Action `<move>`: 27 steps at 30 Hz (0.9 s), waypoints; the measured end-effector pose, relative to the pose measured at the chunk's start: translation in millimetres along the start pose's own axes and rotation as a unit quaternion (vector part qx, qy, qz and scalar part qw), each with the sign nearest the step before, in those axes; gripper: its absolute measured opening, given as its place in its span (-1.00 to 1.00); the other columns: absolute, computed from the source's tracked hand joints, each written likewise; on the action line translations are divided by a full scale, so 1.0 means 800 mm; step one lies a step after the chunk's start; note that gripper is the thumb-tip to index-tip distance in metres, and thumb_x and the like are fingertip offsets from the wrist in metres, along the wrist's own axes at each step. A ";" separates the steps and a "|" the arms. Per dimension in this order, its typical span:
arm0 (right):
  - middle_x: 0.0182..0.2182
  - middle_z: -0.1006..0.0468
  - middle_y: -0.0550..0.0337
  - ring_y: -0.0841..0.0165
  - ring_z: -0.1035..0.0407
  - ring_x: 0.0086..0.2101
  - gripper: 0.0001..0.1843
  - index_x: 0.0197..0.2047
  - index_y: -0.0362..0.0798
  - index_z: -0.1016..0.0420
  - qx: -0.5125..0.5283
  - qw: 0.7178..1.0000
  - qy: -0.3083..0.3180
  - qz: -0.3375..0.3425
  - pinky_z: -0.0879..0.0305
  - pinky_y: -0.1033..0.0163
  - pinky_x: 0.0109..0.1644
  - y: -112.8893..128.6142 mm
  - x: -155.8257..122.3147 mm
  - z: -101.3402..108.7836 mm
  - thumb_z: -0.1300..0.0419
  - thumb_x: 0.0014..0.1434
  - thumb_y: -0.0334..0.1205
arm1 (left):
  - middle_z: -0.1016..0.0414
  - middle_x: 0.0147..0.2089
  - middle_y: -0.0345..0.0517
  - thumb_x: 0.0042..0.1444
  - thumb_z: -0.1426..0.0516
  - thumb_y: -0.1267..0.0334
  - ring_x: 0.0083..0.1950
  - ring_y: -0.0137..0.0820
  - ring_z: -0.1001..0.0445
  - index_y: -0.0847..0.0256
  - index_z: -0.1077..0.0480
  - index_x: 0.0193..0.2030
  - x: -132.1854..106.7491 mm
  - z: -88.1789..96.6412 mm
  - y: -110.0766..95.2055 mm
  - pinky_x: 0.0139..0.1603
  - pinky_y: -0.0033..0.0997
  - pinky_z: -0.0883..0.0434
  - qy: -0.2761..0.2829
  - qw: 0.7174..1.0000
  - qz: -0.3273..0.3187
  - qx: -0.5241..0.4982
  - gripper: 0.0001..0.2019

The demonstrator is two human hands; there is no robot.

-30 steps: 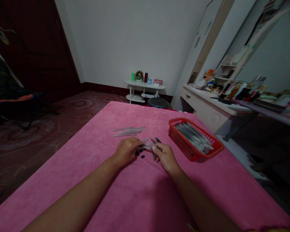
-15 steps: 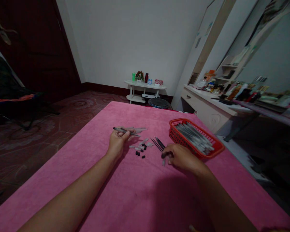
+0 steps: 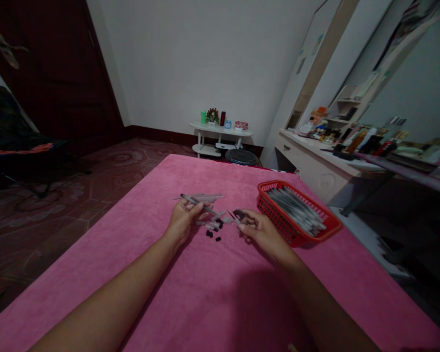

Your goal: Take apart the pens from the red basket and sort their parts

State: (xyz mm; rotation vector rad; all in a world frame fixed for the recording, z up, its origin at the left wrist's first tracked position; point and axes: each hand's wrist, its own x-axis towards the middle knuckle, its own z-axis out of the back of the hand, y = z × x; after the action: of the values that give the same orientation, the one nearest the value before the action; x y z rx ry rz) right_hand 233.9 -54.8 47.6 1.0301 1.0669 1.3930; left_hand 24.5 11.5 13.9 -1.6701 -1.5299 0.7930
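My left hand (image 3: 183,220) is closed around a pen barrel (image 3: 198,202) that points up and to the left over the pink cloth (image 3: 220,293). My right hand (image 3: 258,229) pinches a small dark pen part (image 3: 239,214) just to the right of it. Between the hands lie small black caps (image 3: 212,235) and short clear pieces (image 3: 220,221). Behind the left hand lies a row of clear pen barrels (image 3: 200,197).
A red basket (image 3: 297,237) full of pens stands to the right of my right hand. Beyond the cloth are a white side table (image 3: 222,131), a dressing table with bottles (image 3: 326,161) on the right, and a dark chair (image 3: 14,146) on the left.
My right hand has come back from beside the basket toward the middle, holding a small dark part. My left hand with the barrel has shifted slightly right toward it.
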 end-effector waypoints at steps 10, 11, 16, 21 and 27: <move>-0.40 -0.60 0.08 0.41 -0.46 -0.49 -0.63 -0.32 -0.11 -0.37 0.171 0.981 -0.063 -0.061 -0.29 0.39 -0.47 -0.006 -0.002 -0.009 -0.34 -0.05 -0.03 | -0.61 -0.23 0.07 -0.18 -0.39 0.33 -0.29 -0.28 -0.59 0.33 -0.41 -0.18 -0.003 -0.004 0.002 -0.31 -0.35 -0.55 0.006 1.000 0.010 -0.009 -0.60; -0.46 -0.58 0.13 0.45 -0.42 -0.53 -0.64 -0.34 -0.11 -0.38 0.169 0.981 -0.072 -0.056 -0.25 0.41 -0.50 -0.007 -0.002 -0.009 -0.35 -0.06 -0.03 | -0.61 -0.24 0.07 -0.18 -0.40 0.33 -0.29 -0.28 -0.59 0.33 -0.41 -0.19 -0.003 -0.005 0.001 -0.30 -0.34 -0.56 0.004 1.000 0.011 -0.013 -0.61; -0.58 -0.47 0.30 0.54 -0.26 -0.63 -0.67 -0.38 -0.11 -0.39 0.194 0.973 -0.114 -0.054 -0.19 0.42 -0.57 -0.011 -0.002 -0.016 -0.38 -0.11 -0.10 | -0.61 -0.26 0.02 -0.21 -0.41 0.34 -0.30 -0.28 -0.59 0.32 -0.40 -0.20 -0.004 -0.006 0.002 -0.30 -0.30 -0.57 0.000 1.000 0.007 -0.028 -0.58; -0.46 -0.57 0.16 0.46 -0.42 -0.52 -0.62 -0.35 -0.11 -0.38 0.228 0.967 -0.087 -0.072 -0.35 0.36 -0.42 -0.005 -0.006 -0.027 -0.41 -0.16 -0.11 | -0.60 -0.29 0.00 -0.19 -0.41 0.32 -0.35 -0.33 -0.58 0.33 -0.39 -0.24 -0.002 -0.004 0.008 -0.31 -0.33 -0.57 0.002 0.999 0.005 -0.031 -0.61; -0.44 -0.60 0.14 0.43 -0.46 -0.48 -0.59 -0.35 -0.09 -0.35 0.208 0.972 -0.094 -0.052 -0.37 0.36 -0.40 -0.004 -0.007 -0.035 -0.42 -0.16 -0.06 | -0.58 -0.34 -0.03 -0.20 -0.41 0.27 -0.38 -0.35 -0.57 0.34 -0.39 -0.29 -0.006 -0.011 0.006 -0.35 -0.41 -0.56 0.011 1.000 0.012 -0.024 -0.63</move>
State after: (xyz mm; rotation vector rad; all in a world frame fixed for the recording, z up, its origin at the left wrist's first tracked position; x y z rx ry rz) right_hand 207.9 -62.4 37.6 1.3576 1.2805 0.9846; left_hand 33.7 5.4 14.1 -1.7309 -1.5272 0.7530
